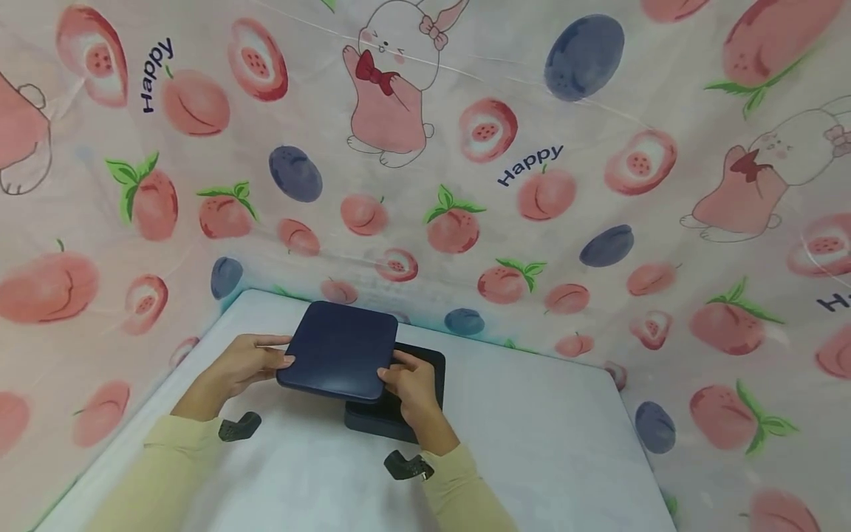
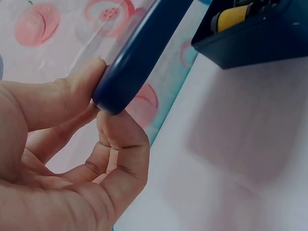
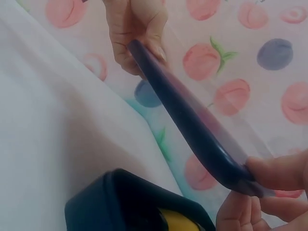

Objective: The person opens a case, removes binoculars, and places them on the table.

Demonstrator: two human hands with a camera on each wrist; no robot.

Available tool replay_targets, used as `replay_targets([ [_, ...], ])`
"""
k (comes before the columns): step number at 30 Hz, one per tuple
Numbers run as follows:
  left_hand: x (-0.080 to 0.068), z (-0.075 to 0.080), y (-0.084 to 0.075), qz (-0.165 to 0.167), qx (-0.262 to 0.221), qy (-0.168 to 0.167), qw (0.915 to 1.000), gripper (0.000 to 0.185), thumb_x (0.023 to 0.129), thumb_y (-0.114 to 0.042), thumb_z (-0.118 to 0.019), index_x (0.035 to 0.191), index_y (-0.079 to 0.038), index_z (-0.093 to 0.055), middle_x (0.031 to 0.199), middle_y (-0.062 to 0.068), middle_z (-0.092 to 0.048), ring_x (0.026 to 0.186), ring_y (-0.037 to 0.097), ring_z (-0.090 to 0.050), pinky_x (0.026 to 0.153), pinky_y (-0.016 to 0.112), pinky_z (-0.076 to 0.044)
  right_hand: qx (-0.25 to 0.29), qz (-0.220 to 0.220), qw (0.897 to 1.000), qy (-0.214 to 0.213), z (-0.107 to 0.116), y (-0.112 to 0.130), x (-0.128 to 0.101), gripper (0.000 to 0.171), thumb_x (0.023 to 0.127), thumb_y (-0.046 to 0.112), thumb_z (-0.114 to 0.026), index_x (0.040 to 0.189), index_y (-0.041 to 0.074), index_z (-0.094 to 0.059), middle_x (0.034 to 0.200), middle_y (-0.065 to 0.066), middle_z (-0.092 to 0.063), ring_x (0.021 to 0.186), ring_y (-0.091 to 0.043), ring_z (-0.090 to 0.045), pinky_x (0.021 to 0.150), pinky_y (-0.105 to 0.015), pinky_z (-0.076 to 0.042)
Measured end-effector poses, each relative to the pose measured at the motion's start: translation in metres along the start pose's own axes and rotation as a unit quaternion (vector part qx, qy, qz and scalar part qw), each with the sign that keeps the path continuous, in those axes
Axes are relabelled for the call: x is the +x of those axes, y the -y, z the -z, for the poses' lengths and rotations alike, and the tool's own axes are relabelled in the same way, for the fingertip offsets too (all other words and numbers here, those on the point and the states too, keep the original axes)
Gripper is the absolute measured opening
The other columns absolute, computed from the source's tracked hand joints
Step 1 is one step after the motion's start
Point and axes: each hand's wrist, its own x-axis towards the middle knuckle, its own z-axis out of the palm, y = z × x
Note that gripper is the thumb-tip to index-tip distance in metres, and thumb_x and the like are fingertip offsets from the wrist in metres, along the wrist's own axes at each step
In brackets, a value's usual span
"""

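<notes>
Between both hands a dark blue, square lid (image 1: 340,351) with rounded corners is held up at a tilt. My left hand (image 1: 249,363) pinches its left edge, thumb on top and fingers beneath, as the left wrist view shows close up. At the opposite edge my right hand (image 1: 414,386) grips it, thumb over the rim. Below and to the right stands a dark box (image 1: 379,423) with its top uncovered, partly hidden by the lid and right hand. Inside it, a yellow and black item (image 2: 233,18) shows in both wrist views; its kind is unclear.
The box stands on a white table (image 1: 545,436), towards its back edge. Behind and at the sides hangs a pale sheet (image 1: 425,177) printed with fruit and rabbits. A black wrist mount (image 1: 407,465) sticks out from the right sleeve.
</notes>
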Motion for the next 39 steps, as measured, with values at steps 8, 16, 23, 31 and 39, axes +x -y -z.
replay_targets([
  [8, -0.004, 0.017, 0.003, 0.005, 0.013, -0.007, 0.9999, 0.073, 0.095, -0.011, -0.077, 0.156, 0.006, -0.040, 0.133, 0.019, -0.061, 0.087, 0.007, -0.070, 0.082, 0.022, -0.058, 0.013, -0.010, 1.000, 0.006, -0.017, 0.001, 0.002, 0.056, 0.088, -0.006, -0.077, 0.141, 0.000, -0.063, 0.099, -0.008, -0.070, 0.082, -0.013, -0.072, 0.090, -0.040, -0.063],
  [16, -0.004, 0.030, 0.006, -0.001, 0.030, -0.003, 0.9996, 0.072, 0.097, -0.013, -0.074, 0.156, 0.007, -0.039, 0.137, 0.023, -0.055, 0.090, 0.005, -0.069, 0.087, 0.023, -0.058, -0.004, -0.014, 1.000, 0.008, -0.027, 0.003, 0.006, 0.054, 0.089, -0.002, -0.077, 0.141, 0.003, -0.064, 0.109, -0.012, -0.074, 0.092, -0.016, -0.073, 0.098, -0.045, -0.061],
  [23, -0.004, 0.045, 0.014, -0.005, 0.034, 0.003, 0.9994, 0.072, 0.098, -0.010, -0.072, 0.157, 0.009, -0.035, 0.132, 0.019, -0.054, 0.090, 0.002, -0.067, 0.084, 0.022, -0.057, 0.006, -0.020, 1.000, 0.023, -0.040, 0.002, 0.005, 0.056, 0.090, -0.002, -0.076, 0.143, 0.002, -0.061, 0.099, -0.006, -0.071, 0.087, -0.015, -0.069, 0.101, -0.045, -0.060],
  [31, -0.009, 0.060, 0.016, -0.005, 0.060, 0.005, 0.9982, 0.074, 0.098, -0.014, -0.073, 0.157, 0.009, -0.035, 0.139, 0.025, -0.052, 0.093, 0.000, -0.067, 0.086, 0.021, -0.057, 0.023, -0.026, 0.999, 0.025, -0.055, -0.004, 0.006, 0.054, 0.090, -0.003, -0.076, 0.142, 0.004, -0.063, 0.097, -0.004, -0.071, 0.085, -0.014, -0.066, 0.096, -0.039, -0.062],
  [39, -0.010, 0.072, 0.018, -0.009, 0.075, 0.012, 0.9971, 0.076, 0.097, -0.017, -0.075, 0.156, 0.009, -0.036, 0.141, 0.026, -0.054, 0.098, -0.001, -0.066, 0.091, 0.026, -0.059, 0.016, -0.024, 0.999, 0.020, -0.066, -0.005, 0.006, 0.053, 0.089, -0.002, -0.077, 0.140, 0.003, -0.065, 0.108, -0.011, -0.072, 0.088, -0.014, -0.071, 0.093, -0.040, -0.063],
])
